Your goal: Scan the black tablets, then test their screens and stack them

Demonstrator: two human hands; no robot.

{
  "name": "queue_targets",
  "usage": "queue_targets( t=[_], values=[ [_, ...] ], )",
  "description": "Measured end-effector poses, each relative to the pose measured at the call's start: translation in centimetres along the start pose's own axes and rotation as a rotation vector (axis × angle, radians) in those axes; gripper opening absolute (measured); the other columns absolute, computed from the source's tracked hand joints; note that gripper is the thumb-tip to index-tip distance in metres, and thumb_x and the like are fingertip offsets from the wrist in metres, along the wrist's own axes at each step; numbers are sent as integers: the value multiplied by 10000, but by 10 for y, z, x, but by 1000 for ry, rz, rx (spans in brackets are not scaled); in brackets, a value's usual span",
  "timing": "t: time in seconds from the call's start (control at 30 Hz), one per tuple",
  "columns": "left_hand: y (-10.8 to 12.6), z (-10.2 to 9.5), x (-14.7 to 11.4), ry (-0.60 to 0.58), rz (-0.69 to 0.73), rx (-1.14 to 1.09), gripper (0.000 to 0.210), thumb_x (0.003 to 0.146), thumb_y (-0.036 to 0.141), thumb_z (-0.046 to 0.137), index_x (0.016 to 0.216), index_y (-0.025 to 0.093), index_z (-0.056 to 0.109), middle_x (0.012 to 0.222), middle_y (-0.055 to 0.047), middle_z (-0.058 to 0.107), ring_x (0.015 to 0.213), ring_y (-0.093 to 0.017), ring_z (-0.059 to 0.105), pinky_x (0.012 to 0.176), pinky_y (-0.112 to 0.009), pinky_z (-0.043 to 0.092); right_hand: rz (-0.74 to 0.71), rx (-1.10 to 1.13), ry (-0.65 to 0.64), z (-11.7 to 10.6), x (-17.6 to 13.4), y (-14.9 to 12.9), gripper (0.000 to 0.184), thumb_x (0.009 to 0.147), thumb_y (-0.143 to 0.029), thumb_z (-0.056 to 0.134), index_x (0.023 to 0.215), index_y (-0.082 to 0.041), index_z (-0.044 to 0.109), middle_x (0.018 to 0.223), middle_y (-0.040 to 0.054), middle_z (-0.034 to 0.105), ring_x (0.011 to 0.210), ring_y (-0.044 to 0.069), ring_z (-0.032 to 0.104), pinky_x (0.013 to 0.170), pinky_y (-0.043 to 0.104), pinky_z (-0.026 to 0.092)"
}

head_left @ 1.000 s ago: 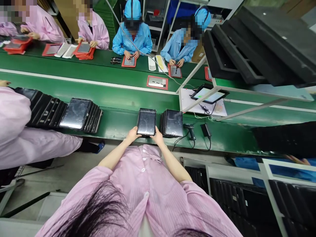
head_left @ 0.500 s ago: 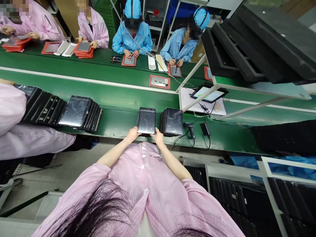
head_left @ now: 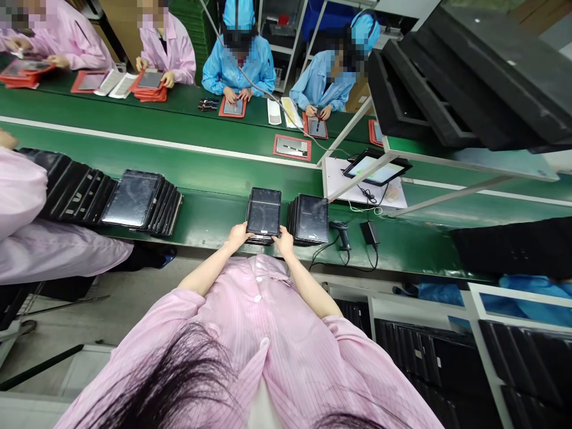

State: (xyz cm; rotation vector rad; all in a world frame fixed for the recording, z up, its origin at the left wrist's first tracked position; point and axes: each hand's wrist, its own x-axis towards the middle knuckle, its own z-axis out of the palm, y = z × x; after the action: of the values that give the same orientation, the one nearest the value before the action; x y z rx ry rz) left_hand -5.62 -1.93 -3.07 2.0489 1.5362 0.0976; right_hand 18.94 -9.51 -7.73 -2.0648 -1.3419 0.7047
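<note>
A black tablet [head_left: 263, 208] with a glossy screen is between my hands, over a low stack of similar tablets [head_left: 260, 239] whose near edges show beneath it. My left hand [head_left: 239, 233] grips its lower left corner, and my right hand [head_left: 283, 241] has hold of the lower right corner. The fingers under the tablet are hidden. Just to the right stands a taller stack of black tablets [head_left: 311, 217]. Beyond it a handheld barcode scanner [head_left: 342, 235] rests on the green bench [head_left: 210, 220].
A leaning row of tablets [head_left: 134, 199] lies to the left, beside a person in pink [head_left: 20, 190]. A lit display [head_left: 375, 168] and a black power adapter [head_left: 370, 233] are on the right, under a rack with black trays [head_left: 482, 77]. Co-workers sit across the bench.
The top tablet has come up off the stack and slightly away from me, uncovering the near edges below. Both hands moved with it. The tablet in the red tray on the belt shifted slightly right.
</note>
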Motion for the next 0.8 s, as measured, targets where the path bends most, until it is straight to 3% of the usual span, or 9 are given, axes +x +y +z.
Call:
queue_targets(
  t=[0.2, 0.37, 0.57, 0.8],
  values=[
    [-6, 4, -1, 31, 14, -48, 470, 966, 398, 815, 1357, 156, 717, 1273, -182, 787, 1187, -322, 754, 1039, -369, 568, -34, 22, -17, 1, 0, 3, 758, 873, -182, 806, 1582, -141, 541, 1480, 193, 725, 1348, 319, 729, 1222, 483, 534],
    [-17, 23, -9, 37, 9, -155, 752, 745, 355, 1015, 1389, 143, 689, 1434, -177, 679, 1332, -303, 684, 1156, -334, 523, -120, 85, -43, 8, -9, 5, 1073, 722, -177, 918, 1670, -159, 416, 1651, 193, 580, 1520, 322, 595, 1297, 464, 462],
    [-15, 28, -7, 6, -33, -124, 515, 885, 274, 902, 1347, 141, 716, 1354, -168, 741, 1263, -280, 722, 1122, -333, 538, 30, 35, -65, 12, -8, 2, 919, 789, -169, 888, 1618, -194, 492, 1366, 120, 797, 1282, 283, 761, 1171, 416, 564],
    [-13, 17, 7, -21, -96, -78, 401, 946, 340, 844, 1301, 175, 757, 1188, -161, 835, 1131, -307, 779, 992, -344, 575, 92, -78, -59, 12, 7, -2, 702, 855, -234, 885, 1496, -201, 600, 1240, 123, 835, 1177, 295, 797, 1109, 408, 578]
  ],
)
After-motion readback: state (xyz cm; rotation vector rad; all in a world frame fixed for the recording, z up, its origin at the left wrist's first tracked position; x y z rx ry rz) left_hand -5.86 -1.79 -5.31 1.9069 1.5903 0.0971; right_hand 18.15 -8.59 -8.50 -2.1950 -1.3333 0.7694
